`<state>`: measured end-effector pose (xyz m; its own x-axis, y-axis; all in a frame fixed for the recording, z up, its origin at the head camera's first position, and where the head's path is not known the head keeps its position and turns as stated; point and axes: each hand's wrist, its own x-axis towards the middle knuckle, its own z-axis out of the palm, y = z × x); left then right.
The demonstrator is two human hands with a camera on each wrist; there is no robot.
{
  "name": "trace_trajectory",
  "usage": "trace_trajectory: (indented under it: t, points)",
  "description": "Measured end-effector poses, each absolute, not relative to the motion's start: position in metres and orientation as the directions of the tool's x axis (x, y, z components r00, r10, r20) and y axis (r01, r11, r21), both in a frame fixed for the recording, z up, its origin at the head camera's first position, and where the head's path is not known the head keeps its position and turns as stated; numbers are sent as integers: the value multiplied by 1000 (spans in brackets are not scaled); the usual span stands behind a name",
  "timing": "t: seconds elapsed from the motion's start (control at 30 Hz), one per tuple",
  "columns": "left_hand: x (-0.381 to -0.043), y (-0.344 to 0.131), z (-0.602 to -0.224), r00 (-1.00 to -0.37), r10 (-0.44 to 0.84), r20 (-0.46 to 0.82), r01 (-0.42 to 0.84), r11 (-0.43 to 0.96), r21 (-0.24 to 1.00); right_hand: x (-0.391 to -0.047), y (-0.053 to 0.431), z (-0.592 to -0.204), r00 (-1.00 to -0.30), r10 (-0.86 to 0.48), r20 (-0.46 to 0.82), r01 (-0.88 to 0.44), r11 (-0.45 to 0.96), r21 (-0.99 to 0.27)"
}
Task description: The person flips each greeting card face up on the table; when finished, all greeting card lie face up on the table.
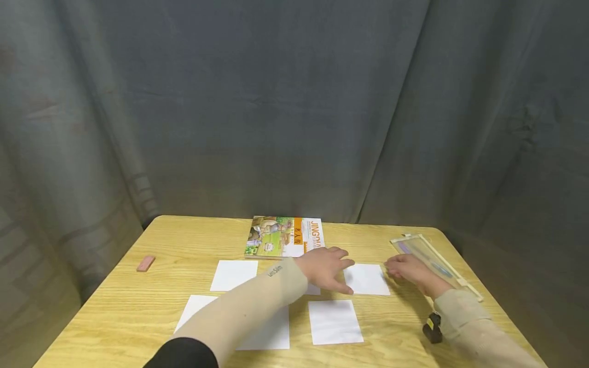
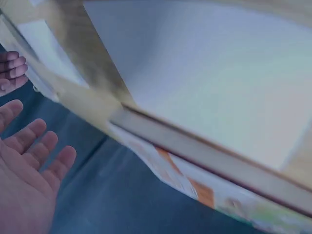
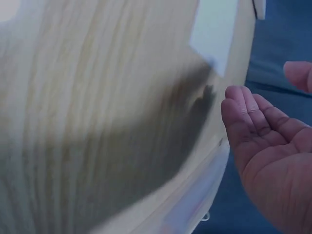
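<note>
My left hand (image 1: 325, 268) reaches over the table with its fingers spread and holds nothing. Beneath and around it lie several white square sheets of paper, among them a right rear sheet (image 1: 366, 281) and a right front sheet (image 1: 336, 322). The sleeve and hand partly cover others. In the left wrist view the palm and loose fingers of the left hand (image 2: 29, 165) show bare. My right hand (image 1: 409, 271) is between the right rear sheet and a clear zip pouch (image 1: 430, 258). Its fingers, gently bent and empty, appear in the right wrist view (image 3: 273, 141).
A book with a colourful cover (image 1: 280, 236) lies at the back middle. A pinkish block (image 1: 145, 263) sits at the left. A small black object with a yellow mark (image 1: 432, 327) is beside my right wrist. Grey curtains (image 1: 257, 112) hang behind the table.
</note>
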<state>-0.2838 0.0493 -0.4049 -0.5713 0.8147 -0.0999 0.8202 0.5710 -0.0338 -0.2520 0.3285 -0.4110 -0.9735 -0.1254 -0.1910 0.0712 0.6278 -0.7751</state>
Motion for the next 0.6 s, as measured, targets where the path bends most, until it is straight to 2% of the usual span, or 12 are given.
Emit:
trace_trajectory:
  t: [0.33,0.6]
  points:
    - [-265,89,-427,-551,816,-174,833,548,-67,-251,338,-422,-964,-157,-213,52,676,-735]
    - [-268,93,-444,-591,777,-217,798,602,-21,-259,321,-416,-969,-131,-211,62,694,-718]
